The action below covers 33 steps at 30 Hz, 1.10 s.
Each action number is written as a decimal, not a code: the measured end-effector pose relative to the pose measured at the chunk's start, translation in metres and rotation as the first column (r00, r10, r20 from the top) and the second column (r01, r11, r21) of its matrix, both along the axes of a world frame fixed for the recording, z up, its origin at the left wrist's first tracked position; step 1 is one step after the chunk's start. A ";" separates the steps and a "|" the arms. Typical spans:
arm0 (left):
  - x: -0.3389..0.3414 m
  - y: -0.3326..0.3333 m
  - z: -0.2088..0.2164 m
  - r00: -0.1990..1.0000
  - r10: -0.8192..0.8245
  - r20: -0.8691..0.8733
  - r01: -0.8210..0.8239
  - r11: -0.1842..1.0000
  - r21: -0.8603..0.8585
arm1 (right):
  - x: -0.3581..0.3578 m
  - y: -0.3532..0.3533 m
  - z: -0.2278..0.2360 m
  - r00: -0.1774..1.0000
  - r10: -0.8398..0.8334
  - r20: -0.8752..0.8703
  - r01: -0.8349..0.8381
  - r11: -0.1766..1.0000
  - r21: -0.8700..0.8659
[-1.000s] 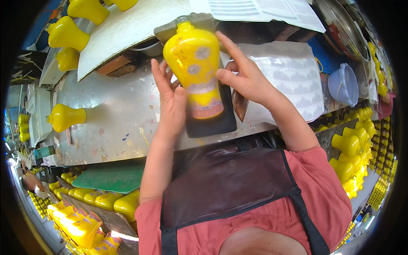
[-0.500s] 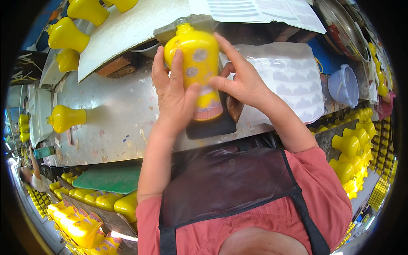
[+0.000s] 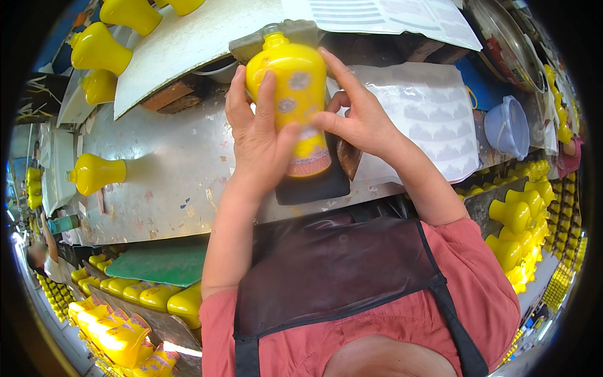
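A glossy yellow bottle lies with its neck pointing away from me. Purplish-grey flower prints and a pink patterned band near the base decorate it. My left hand is on its left side, fingers along the body and the thumb, slightly blurred, over the lower front. My right hand grips the opposite side, index finger at the shoulder and thumb pressed on the front near the prints. Beneath the bottle is a black support, with a grey block behind the neck.
Right of the bottle lies a sheet of grey printed shapes, with a lavender bucket beyond. Another yellow bottle lies on the metal table at left. Several more crowd both sides. A person's arm shows at far left.
The bottle and both hands have shifted very slightly to the right. My left thumb has moved a little along the bottle's front. The person at far left has moved slightly.
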<state>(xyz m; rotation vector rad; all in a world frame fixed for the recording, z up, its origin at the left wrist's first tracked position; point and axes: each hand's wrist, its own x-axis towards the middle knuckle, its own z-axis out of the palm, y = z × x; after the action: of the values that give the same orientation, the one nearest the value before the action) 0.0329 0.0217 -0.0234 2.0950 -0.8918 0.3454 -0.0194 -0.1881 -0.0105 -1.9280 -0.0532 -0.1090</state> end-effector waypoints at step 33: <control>-0.014 0.011 0.004 0.630 -0.430 -0.647 -0.184 0.726 -0.663 | -0.007 -0.008 0.017 0.965 -0.025 -0.260 0.121 0.925 0.360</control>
<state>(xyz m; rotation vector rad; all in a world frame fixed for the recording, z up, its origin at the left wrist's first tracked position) 0.0191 0.0327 -0.0193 1.2257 -0.2833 -0.3028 -0.0264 -0.1963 0.0065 -1.5476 0.1985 0.0735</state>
